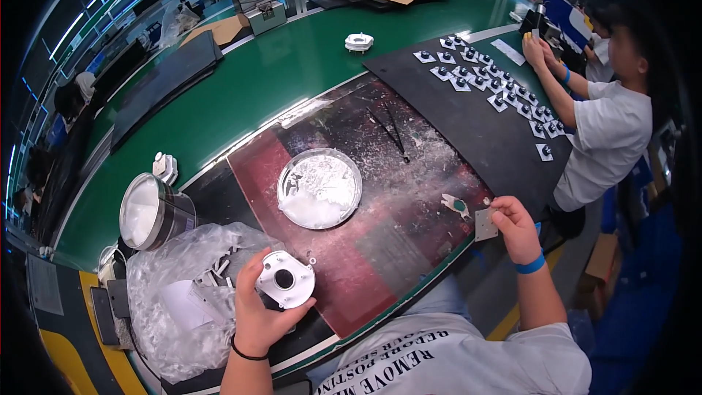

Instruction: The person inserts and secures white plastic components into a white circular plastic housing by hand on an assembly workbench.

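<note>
In the head view, the fingers of the left hand (257, 316) pinch a white housing (298, 295) near left, those of the right hand (518, 232) a grey plate (483, 227) near right, both parts unjoined, while finished-looking knobbed pieces (499, 102) fill a black mat (439, 118) far right.

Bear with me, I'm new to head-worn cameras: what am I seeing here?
There's no machine: these are a person's bare hands, seen from a fisheye camera on their head, looking down, so straight edges bend.

The left hand holds a white rounded part with a dark centre; the right hand holds a small flat plate.

On the worn mat sit a round dish and a thin dark tool. A clear plastic bag lies left; a co-worker is at the right.
</note>
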### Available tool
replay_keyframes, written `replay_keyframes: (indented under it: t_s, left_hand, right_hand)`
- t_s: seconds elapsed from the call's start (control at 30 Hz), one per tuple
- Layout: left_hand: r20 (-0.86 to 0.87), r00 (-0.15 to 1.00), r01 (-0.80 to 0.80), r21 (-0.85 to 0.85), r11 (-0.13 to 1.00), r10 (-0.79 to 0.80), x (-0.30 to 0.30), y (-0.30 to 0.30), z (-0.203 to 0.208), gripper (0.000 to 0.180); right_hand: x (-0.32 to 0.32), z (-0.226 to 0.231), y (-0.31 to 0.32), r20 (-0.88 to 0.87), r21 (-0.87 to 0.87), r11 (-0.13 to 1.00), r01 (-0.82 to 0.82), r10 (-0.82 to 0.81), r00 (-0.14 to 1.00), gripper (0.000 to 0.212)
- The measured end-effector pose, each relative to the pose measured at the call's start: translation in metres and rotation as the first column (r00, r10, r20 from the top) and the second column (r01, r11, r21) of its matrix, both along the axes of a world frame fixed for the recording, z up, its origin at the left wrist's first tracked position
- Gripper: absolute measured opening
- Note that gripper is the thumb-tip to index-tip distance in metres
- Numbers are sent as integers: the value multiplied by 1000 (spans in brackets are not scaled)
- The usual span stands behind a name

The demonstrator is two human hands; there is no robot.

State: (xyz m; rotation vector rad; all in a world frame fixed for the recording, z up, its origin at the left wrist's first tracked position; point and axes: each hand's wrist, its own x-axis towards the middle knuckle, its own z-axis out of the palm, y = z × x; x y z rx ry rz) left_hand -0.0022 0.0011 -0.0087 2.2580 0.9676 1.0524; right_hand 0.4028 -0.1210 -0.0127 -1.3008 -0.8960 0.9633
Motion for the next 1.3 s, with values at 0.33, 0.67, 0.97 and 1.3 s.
replay_keyframes:
  t_s: [0.33,0.67,0.97,1.3]
  left_hand:
    - [4,1000,17,-33,999,-17,4,0,6,88]
    - [88,993,75,54,996,-80,0,2,4,84]
    - [209,973,96,7,995,-95,3,0,-2,114]
    - [177,982,60,31,998,-65,-1,6,0,110]
  right_hand:
    - [-68,17,22,-303,97,989,-116,140,943,20]
    - [-179,81,151,269,73,499,-864,824,498,23]
    - [-213,64,179,663,57,368,-928,681,311,11]
    - [-204,71,174,888,19,383,-923,418,192,38]
